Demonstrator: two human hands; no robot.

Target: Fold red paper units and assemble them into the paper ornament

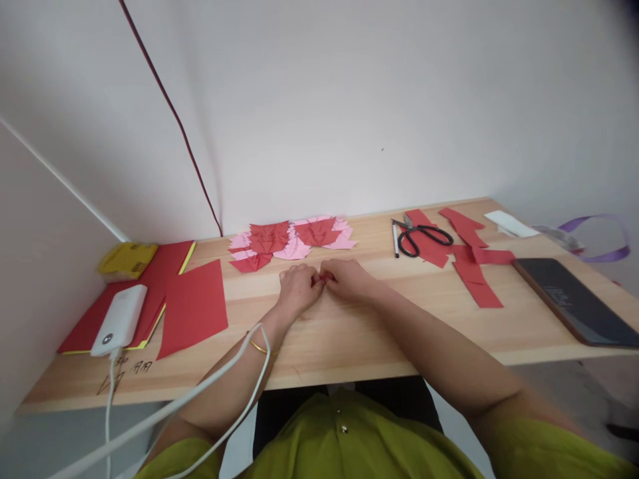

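Close together over the middle of the wooden table, my left hand [299,287] and my right hand [348,278] pinch a small piece of red paper [324,277]. Most of that paper is hidden by the fingers, so its shape cannot be made out. Just behind my hands lie folded red paper pieces [269,238] and folded pink paper pieces [293,249], grouped in overlapping stacks with pointed edges. A flat red paper sheet [196,307] rests to the left of my left hand.
Black-handled scissors [424,239] and a pen [395,241] lie among red paper scraps [476,283] at right, near a phone [574,299]. At left, a white power bank [120,319] sits on red sheets; its white cable [170,406] crosses before my left arm. A yellow packet [128,260] stands behind.
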